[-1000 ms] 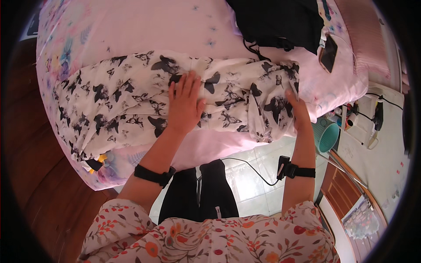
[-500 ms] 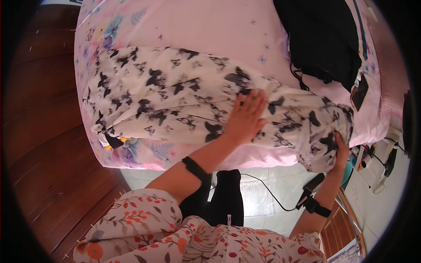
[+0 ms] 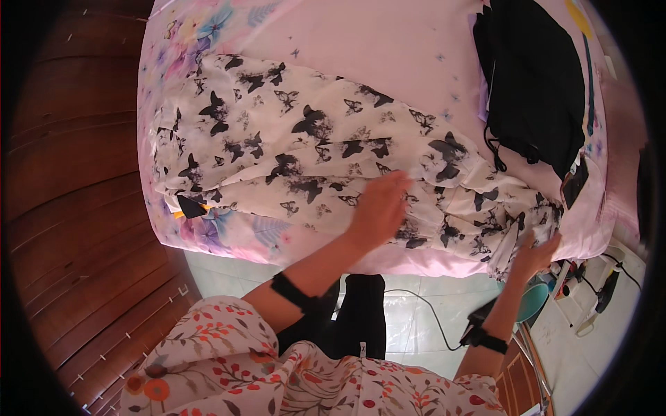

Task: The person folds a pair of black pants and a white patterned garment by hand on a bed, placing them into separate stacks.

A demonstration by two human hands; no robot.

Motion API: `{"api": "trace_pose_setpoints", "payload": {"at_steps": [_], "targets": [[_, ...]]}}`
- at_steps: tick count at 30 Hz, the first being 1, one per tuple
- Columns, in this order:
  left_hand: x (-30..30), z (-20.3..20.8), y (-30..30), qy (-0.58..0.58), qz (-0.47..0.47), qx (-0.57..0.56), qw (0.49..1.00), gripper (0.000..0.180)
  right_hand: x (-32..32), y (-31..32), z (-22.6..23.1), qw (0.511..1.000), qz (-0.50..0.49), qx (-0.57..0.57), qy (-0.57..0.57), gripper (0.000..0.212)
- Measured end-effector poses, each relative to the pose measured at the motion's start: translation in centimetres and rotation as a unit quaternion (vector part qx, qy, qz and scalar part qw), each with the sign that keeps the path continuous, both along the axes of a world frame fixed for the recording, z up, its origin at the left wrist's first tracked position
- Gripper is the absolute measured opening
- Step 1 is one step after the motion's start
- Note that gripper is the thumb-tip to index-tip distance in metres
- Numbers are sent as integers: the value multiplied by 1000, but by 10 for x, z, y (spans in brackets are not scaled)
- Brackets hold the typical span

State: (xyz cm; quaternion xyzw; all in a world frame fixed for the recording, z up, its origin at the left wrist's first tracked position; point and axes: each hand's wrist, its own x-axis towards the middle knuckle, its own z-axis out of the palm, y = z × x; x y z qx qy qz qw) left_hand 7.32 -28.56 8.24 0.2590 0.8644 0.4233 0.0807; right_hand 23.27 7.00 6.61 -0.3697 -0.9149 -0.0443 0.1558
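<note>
A long white garment with a dark butterfly print (image 3: 270,145) lies spread lengthwise over the bed, narrower and bunched at its right end. My left hand (image 3: 379,211) is over the middle of its near half, fingers stretched out and slightly blurred, holding nothing. At the bunched right end, my right hand (image 3: 534,256) is against the fabric by the bed's near edge. Its thumb and fingers look apart, though motion softens them. Part of the cloth beside that hand is hidden.
The pink bed (image 3: 361,41) has a flowered border. A black garment with a drawstring (image 3: 534,83) lies at the far right, beside a phone (image 3: 574,182). Below the bed edge are a cable (image 3: 433,322), a teal basin (image 3: 533,302) and a white rack (image 3: 577,299).
My left hand has lifted from lying flat to a more sideways pose. My right hand has loosened from the bunched end, which now lies flatter. The view has shifted slightly.
</note>
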Motion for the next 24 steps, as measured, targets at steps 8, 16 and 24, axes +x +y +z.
{"api": "trace_pose_setpoints", "payload": {"at_steps": [8,16,24], "targets": [[-49,-19,-219,60,417,-149,895,43,-71,-228,36,908,300,-291,-39,58],[-70,-5,-340,114,591,-308,737,63,-136,-389,47,818,420,-391,-38,52],[-95,5,-448,-43,583,-188,789,54,-237,-553,32,763,518,-380,-72,62]]}}
